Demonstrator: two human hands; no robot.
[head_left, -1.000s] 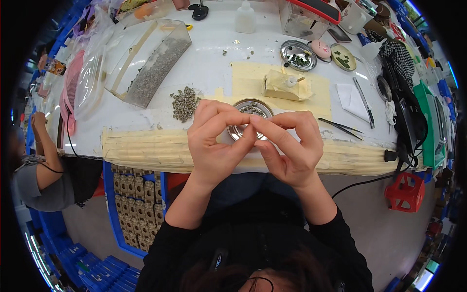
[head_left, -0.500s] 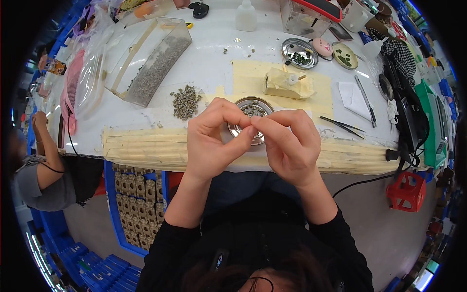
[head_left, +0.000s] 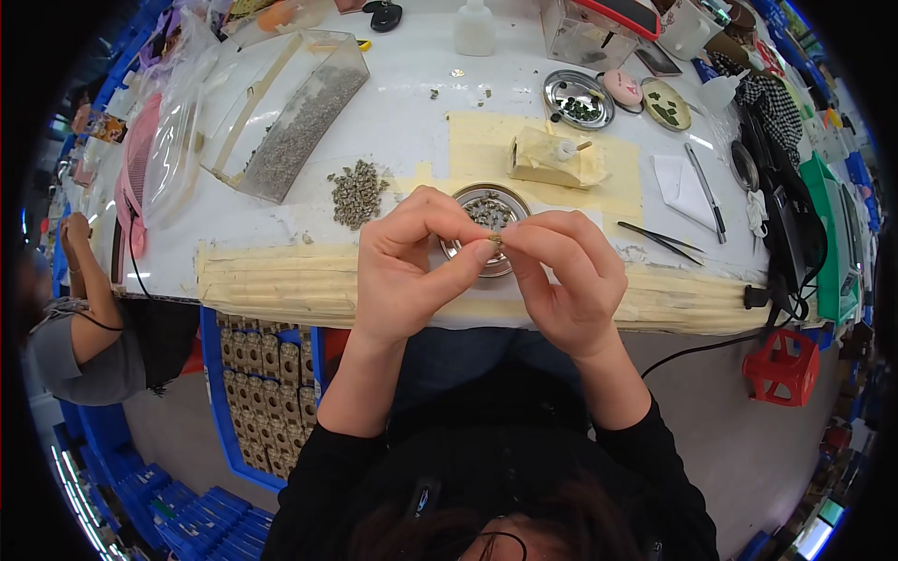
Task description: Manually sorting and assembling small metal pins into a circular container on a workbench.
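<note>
We have a tiny metallic part (head_left: 495,240) at the meeting point of our two hands, so neither is nearer: the left hand (head_left: 412,266) has it from the left, the right hand (head_left: 569,276) from the right. Our left thumb and forefinger are pinched almost together on it; our right fingertips close on its other side, the thumb tip partly hidden. The part is too small for us to tell its long axis. In our view it lies in front of the round dish (head_left: 490,187), which holds similar bits; we cannot judge the height between. Off to our left sits a pile (head_left: 355,194) of bits; to our right, the tweezers (head_left: 634,228) lie untouched.
</note>
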